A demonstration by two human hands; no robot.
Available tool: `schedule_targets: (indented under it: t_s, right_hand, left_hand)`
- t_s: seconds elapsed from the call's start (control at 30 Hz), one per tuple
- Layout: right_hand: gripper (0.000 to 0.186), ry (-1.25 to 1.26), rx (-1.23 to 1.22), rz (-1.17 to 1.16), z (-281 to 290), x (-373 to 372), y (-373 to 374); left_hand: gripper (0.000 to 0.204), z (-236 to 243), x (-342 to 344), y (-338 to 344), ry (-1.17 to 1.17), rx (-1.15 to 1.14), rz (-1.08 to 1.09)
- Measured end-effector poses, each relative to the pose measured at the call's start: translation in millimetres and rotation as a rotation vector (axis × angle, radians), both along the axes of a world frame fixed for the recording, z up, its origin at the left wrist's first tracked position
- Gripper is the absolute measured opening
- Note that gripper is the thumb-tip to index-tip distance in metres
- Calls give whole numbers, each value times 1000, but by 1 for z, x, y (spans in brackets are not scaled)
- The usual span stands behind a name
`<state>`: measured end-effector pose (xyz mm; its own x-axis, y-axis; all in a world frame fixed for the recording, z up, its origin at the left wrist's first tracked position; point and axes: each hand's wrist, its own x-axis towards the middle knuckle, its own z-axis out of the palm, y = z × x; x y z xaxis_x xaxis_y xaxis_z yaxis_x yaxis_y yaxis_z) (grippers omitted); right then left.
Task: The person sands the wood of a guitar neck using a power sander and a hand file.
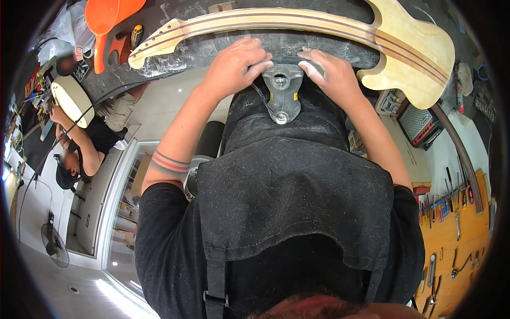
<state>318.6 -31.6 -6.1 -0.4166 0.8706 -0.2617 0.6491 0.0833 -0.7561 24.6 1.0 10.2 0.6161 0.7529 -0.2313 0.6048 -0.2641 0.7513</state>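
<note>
A dusty grey hand sander (284, 91) with yellow tabs and a cord lies tapered end toward me, between my hands, against my dark apron at the bench edge. My left hand (240, 64) is at its far left corner, fingers curled and thumb drawn in beside the forefinger. At the far right corner, my right hand (330, 74) has bent fingers with the thumb close below. A dark strip runs between the fingertips; what they pinch is hidden. Beyond my hands, a pale wooden guitar body and neck (409, 50) with dark stripes lies across the bench.
The dusty dark bench (202, 53) runs along the far side. At its left are an orange scoop (101, 18) and a yellow-black screwdriver (137, 35). Another person (87, 143) works at far left with a cream guitar body (73, 101). Tools hang on a wooden board (451, 250) at right.
</note>
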Motion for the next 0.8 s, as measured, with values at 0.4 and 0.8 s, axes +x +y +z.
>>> schedule_targets:
  t_s: [0.4, 0.8]
  right_hand:
    - [36, 17, -1, -25, -3, 1, -7]
    - [47, -100, -105, -107, -3, 3, -6]
  left_hand:
    - [49, -8, 13, 6, -184, -609, 25]
    - [49, -1, 20, -5, -163, -479, 71]
